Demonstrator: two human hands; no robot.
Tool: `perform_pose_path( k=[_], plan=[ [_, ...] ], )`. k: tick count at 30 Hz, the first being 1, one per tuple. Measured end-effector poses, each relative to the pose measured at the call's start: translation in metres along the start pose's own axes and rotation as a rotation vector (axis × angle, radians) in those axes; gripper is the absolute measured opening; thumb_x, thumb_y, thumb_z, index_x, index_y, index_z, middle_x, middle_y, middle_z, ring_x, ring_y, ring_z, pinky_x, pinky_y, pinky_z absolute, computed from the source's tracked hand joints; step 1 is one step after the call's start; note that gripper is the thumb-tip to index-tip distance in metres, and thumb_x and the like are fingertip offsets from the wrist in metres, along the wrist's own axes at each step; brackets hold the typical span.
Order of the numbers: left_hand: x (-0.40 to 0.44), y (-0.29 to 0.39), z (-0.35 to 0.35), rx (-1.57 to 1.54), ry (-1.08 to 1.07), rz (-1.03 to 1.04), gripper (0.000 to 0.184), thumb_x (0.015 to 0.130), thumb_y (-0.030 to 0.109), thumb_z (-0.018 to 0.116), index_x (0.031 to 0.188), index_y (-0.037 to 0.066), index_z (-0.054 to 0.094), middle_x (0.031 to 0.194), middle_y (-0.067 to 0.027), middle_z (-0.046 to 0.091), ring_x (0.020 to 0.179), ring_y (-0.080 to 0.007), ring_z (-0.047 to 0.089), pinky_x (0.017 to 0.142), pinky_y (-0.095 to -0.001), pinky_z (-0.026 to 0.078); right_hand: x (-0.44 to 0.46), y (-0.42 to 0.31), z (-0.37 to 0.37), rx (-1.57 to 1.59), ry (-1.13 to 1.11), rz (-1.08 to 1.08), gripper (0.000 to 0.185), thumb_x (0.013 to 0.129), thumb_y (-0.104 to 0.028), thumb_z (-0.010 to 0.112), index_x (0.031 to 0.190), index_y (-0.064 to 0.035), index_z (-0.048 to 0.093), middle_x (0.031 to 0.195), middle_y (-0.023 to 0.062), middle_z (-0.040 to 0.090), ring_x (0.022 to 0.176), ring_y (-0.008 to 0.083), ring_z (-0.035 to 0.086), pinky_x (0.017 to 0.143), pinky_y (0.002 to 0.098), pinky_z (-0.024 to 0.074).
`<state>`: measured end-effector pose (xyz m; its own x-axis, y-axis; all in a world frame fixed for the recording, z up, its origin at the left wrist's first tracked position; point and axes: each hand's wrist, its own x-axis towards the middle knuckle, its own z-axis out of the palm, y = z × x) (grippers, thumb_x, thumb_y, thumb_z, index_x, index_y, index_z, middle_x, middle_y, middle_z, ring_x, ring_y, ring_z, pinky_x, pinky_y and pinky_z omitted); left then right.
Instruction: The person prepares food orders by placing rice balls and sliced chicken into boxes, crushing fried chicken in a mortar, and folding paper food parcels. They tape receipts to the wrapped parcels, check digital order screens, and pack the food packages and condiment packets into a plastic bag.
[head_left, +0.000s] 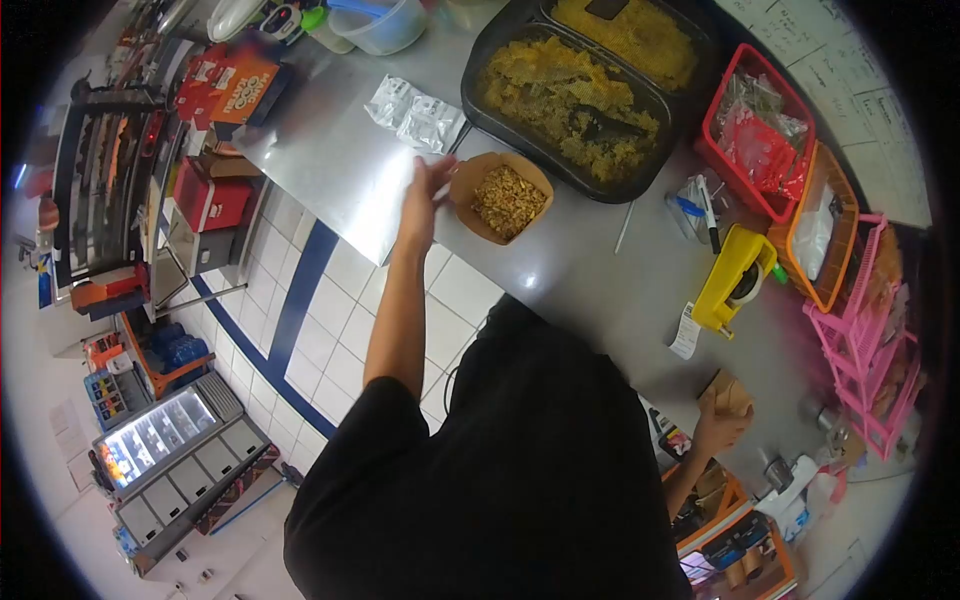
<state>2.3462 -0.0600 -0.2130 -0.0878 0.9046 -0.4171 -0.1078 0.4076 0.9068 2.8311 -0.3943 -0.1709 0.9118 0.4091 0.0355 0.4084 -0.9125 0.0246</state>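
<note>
A brown paper food box point(502, 198) filled with a crumbly golden-brown food sits on the steel counter point(330, 165). My left hand point(424, 196) is at its left side with the fingers stretched out, slightly blurred; I cannot tell whether they touch the rim. At the lower right, my right hand point(718, 428) is closed around another brown paper box point(733, 392) near the counter's edge. Beyond the filled box stands a black two-part tray point(560, 178) of yellow crumbly food, with a dark utensil lying in it. Silver foil packets point(415, 113) lie left of the tray.
A yellow tape dispenser point(722, 280), a red basket point(712, 150) of packets, an orange basket point(835, 270) and a pink rack point(850, 330) line the counter's right side. A clear tub point(390, 30) stands at the back. Tiled floor point(340, 300) lies beyond the counter's left edge.
</note>
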Motion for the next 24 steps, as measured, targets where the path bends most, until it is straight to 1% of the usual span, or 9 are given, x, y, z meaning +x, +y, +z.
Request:
perform_pose_path(
  k=[1, 3, 5, 8, 11, 14, 17, 22, 24],
  plan=[
    [0.007, -0.011, 0.004, -0.058, -0.127, -0.124, 0.078, 0.106, 0.061, 0.03, 0.142, -0.004, 0.052, 0.144, -0.0163, 0.055, 0.132, -0.0272, 0.049, 0.115, -0.0419, 0.032, 0.0, -0.011, -0.004, -0.008, 0.01, 0.002, 0.089, 0.081, -0.029, 0.083, 0.147, 0.0035, 0.034, 0.135, 0.0234, 0.05, 0.128, 0.0352, 0.05, 0.109, 0.0436, 0.0409],
    [-0.014, -0.008, 0.034, 0.229, -0.191, -0.049, 0.088, 0.105, 0.065, 0.022, 0.146, -0.009, 0.044, 0.149, -0.0193, 0.05, 0.142, -0.03, 0.041, 0.119, -0.036, 0.027, -0.007, -0.038, -0.017, 0.259, 0.319, -0.437, 0.069, 0.089, -0.034, 0.076, 0.14, 0.0025, 0.046, 0.131, 0.0218, 0.056, 0.124, 0.0323, 0.054, 0.106, 0.0409, 0.0424],
    [-0.026, -0.022, 0.052, 0.197, -0.297, -0.077, 0.086, 0.106, 0.064, 0.019, 0.149, -0.007, 0.042, 0.149, -0.0207, 0.049, 0.143, -0.0304, 0.04, 0.12, -0.0378, 0.025, -0.024, -0.075, -0.007, 0.75, -0.054, -0.475, 0.05, 0.098, -0.029, 0.067, 0.134, 0.0021, 0.054, 0.129, 0.0184, 0.059, 0.122, 0.0298, 0.056, 0.105, 0.0393, 0.0433],
    [-0.062, -0.018, 0.091, 0.072, -0.577, -0.101, 0.083, 0.106, 0.063, 0.02, 0.15, -0.004, 0.042, 0.149, -0.0225, 0.048, 0.143, -0.031, 0.04, 0.121, -0.0394, 0.024, -0.06, -0.141, 0.004, 1.191, -0.981, -0.273, 0.052, 0.108, -0.035, 0.048, 0.15, -0.0054, 0.042, 0.142, 0.0156, 0.054, 0.128, 0.0271, 0.055, 0.104, 0.0404, 0.0465],
    [-0.074, -0.055, 0.11, 0.118, -0.654, -0.088, 0.08, 0.107, 0.061, 0.02, 0.151, -0.001, 0.041, 0.149, -0.0235, 0.048, 0.143, -0.0313, 0.042, 0.12, -0.0403, 0.027, -0.076, -0.183, 0.015, 1.41, -1.06, -0.115, 0.065, 0.109, -0.049, 0.036, 0.16, -0.0114, 0.025, 0.15, 0.0164, 0.047, 0.134, 0.0291, 0.051, 0.101, 0.043, 0.0495],
    [-0.095, -0.067, 0.1, 0.273, -0.617, -0.223, 0.061, 0.109, 0.045, 0.033, 0.147, -0.002, 0.047, 0.135, -0.0201, 0.059, 0.121, -0.0286, 0.059, 0.106, -0.0381, 0.043, -0.063, -0.184, 0.005, 1.352, -1.102, -0.029, 0.067, 0.108, -0.052, 0.032, 0.16, -0.0098, 0.023, 0.148, 0.016, 0.049, 0.13, 0.0292, 0.054, 0.098, 0.0421, 0.0507],
    [-0.112, -0.099, 0.088, 0.325, -0.62, -0.323, 0.052, 0.109, 0.036, 0.041, 0.144, -0.001, 0.048, 0.124, -0.0157, 0.063, 0.106, -0.0253, 0.065, 0.096, -0.0364, 0.049, -0.064, -0.162, 0.014, 1.409, -1.389, 0.093, 0.063, 0.108, -0.051, 0.035, 0.152, -0.0067, 0.038, 0.14, 0.0128, 0.056, 0.124, 0.0259, 0.058, 0.097, 0.0412, 0.0495],
    [-0.121, -0.069, 0.102, 0.171, -0.353, -0.386, 0.054, 0.109, 0.037, 0.042, 0.148, 0.0, 0.043, 0.131, -0.016, 0.061, 0.107, -0.0237, 0.063, 0.093, -0.0364, 0.049, -0.048, -0.169, 0.029, 1.262, -0.98, -0.042, 0.056, 0.106, -0.052, 0.043, 0.134, -0.0046, 0.057, 0.125, 0.0096, 0.064, 0.116, 0.0217, 0.061, 0.095, 0.0379, 0.0503],
    [-0.123, -0.057, 0.113, 0.006, -0.361, -0.318, 0.06, 0.109, 0.039, 0.042, 0.154, 0.0, 0.035, 0.145, -0.0177, 0.053, 0.125, -0.0252, 0.056, 0.102, -0.0369, 0.046, -0.034, -0.188, 0.031, 1.342, -0.846, -0.018, 0.056, 0.105, -0.053, 0.046, 0.129, -0.0043, 0.06, 0.121, 0.009, 0.065, 0.114, 0.0206, 0.061, 0.093, 0.0363, 0.0512]
  ],
)
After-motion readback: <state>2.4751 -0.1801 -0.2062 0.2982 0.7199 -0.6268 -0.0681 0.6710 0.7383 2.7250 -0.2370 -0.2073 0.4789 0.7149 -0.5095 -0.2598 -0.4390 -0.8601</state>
